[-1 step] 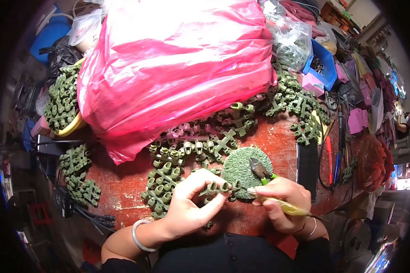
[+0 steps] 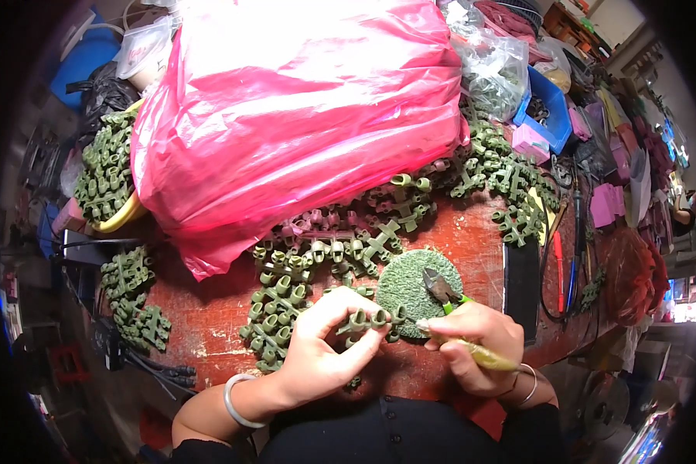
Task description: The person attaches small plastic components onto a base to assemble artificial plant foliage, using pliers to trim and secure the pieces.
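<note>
Pinched between thumb and fingers of my left hand (image 2: 329, 340) is a small green cluster of ring-shaped pieces (image 2: 379, 318). My right hand (image 2: 479, 340) is closed on a thin tool with a yellow handle (image 2: 483, 354); its tip points at the cluster's right end. Whether the tip touches is too small to tell. Beneath and beyond the fingers, a round green textured pad (image 2: 398, 282) rests on the red worktop. Over the pad lie cutters (image 2: 441, 286) with green handles that run under my right hand; I cannot tell whether it also grips them.
More green clusters (image 2: 274, 313) crowd the worktop left of the pad and others (image 2: 131, 298) lie at the far left. A large pink plastic bag (image 2: 301, 147) covers the back. At right stand a black slab (image 2: 521, 286), a red pen-like tool (image 2: 559, 271) and a blue bin (image 2: 547, 112).
My right hand and the yellow-handled tool have shifted and turned slightly. My left hand has barely moved and keeps the green cluster.
</note>
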